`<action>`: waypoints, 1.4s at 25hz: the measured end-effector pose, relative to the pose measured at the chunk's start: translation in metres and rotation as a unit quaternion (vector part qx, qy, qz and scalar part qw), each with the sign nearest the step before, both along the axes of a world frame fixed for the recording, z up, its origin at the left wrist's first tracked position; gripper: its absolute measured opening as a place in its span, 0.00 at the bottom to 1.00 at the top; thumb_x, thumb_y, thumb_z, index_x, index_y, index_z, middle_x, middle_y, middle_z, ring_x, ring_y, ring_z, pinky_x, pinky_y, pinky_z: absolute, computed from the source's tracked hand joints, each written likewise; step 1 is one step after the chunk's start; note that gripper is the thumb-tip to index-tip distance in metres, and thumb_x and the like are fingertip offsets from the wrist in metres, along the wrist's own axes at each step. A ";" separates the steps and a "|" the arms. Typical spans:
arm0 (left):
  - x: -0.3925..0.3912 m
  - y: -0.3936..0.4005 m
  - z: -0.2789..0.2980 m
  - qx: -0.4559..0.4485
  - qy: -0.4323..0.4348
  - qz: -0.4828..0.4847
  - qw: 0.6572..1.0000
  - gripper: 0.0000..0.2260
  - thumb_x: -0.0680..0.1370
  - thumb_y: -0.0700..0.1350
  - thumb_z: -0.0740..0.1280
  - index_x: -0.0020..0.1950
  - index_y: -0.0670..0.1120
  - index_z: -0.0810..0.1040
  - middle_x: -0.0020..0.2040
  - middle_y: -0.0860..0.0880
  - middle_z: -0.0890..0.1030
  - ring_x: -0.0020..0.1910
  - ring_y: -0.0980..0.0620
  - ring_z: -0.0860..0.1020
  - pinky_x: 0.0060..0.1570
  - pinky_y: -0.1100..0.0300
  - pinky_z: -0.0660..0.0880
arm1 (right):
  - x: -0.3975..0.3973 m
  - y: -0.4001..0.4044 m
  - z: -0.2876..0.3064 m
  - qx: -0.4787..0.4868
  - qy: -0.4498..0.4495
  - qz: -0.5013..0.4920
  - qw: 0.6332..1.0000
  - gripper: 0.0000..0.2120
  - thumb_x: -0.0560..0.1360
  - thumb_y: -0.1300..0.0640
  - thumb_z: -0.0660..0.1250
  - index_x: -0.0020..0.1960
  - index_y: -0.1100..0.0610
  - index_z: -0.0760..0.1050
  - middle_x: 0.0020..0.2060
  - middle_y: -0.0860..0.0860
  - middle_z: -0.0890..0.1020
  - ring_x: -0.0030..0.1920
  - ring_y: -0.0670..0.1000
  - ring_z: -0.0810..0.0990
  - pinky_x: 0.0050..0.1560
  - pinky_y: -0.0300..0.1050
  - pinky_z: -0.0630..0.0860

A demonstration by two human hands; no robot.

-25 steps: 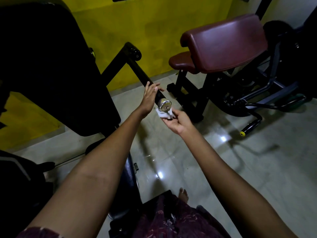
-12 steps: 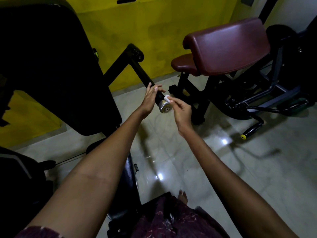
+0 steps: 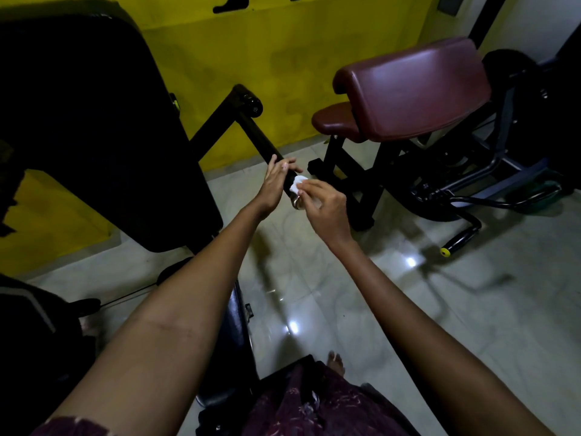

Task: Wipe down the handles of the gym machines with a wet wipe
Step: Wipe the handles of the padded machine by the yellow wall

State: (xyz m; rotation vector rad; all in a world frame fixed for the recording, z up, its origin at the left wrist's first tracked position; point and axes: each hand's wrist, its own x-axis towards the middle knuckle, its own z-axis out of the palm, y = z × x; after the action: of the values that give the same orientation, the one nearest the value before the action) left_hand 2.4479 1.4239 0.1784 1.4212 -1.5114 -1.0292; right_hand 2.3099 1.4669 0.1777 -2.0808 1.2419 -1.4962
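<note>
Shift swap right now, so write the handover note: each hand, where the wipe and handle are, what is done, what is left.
Left hand: fingers wrapped on the black handle just above its chrome end cap, steadying it.
Right hand: pinches the white wet wipe and presses it on the handle's lower end, by the cap.
Done: only wiping at this tip is evident; how much of the bar is already clean cannot be told.
Left: work the wipe up the rest of this bar, then the other machines, including the maroon padded bench and the low yellow-tipped handle.
</note>
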 end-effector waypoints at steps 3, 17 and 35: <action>0.000 -0.002 -0.002 0.009 0.012 0.008 1.000 0.19 0.84 0.44 0.46 0.59 0.38 0.75 0.72 0.44 0.65 0.76 0.49 0.45 0.63 0.71 0.47 | -0.001 -0.003 0.005 0.146 -0.139 -0.007 0.979 0.09 0.73 0.64 0.68 0.52 0.64 0.81 0.47 0.56 0.84 0.47 0.46 0.81 0.50 0.38 0.77; 0.000 -0.003 -0.002 0.001 0.006 0.012 1.000 0.20 0.84 0.44 0.47 0.59 0.38 0.76 0.71 0.45 0.66 0.76 0.50 0.45 0.65 0.67 0.48 | 0.010 0.005 0.002 0.323 -0.409 -0.118 0.845 0.09 0.70 0.68 0.70 0.50 0.69 0.80 0.40 0.55 0.81 0.39 0.48 0.80 0.45 0.40 0.78; 0.000 -0.002 -0.001 0.004 0.006 -0.004 1.000 0.20 0.84 0.44 0.46 0.58 0.39 0.76 0.72 0.45 0.65 0.76 0.51 0.46 0.67 0.65 0.47 | 0.007 0.025 -0.005 -0.008 0.014 -0.034 0.999 0.05 0.69 0.68 0.70 0.44 0.62 0.80 0.41 0.57 0.78 0.43 0.51 0.79 0.45 0.39 0.75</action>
State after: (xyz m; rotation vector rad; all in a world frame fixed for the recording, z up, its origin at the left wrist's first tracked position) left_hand 2.4483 1.4223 0.1772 1.4134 -1.5070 -1.0477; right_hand 2.3172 1.4921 0.1722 -2.0976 1.3277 -1.5154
